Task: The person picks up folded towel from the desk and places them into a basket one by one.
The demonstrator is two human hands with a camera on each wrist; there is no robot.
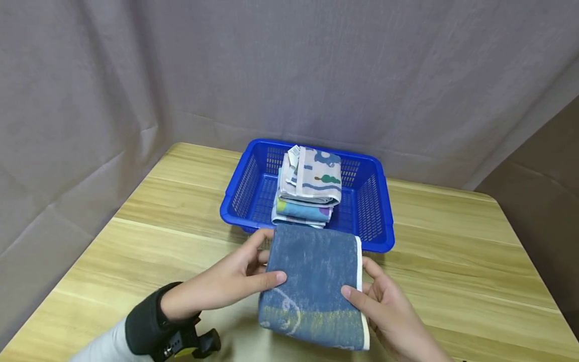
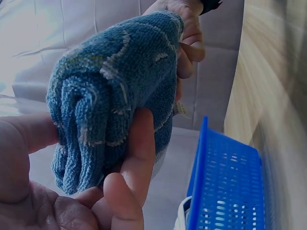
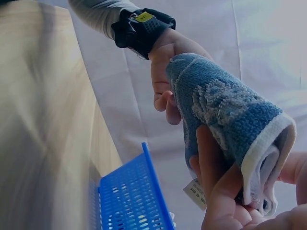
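A folded blue towel (image 1: 316, 281) with a white edge is held up between both hands, in front of the basket. My left hand (image 1: 230, 279) pinches its left side, thumb on top and fingers beneath. On the right side my right hand (image 1: 389, 306) grips the white-trimmed edge the same way. Thick folded layers of the towel (image 2: 96, 115) show in the left wrist view. A small white tag (image 3: 195, 193) hangs from its underside in the right wrist view. Behind it, a blue plastic basket (image 1: 232, 218) contains a stack of folded towels (image 1: 312, 176), the top one white with animal patterns.
The basket stands on a wooden table (image 1: 181, 226) near its back edge. A grey cloth (image 1: 289, 70) hangs behind and at the left of the table. A black wrist strap (image 1: 151, 322) with a device is on the left wrist.
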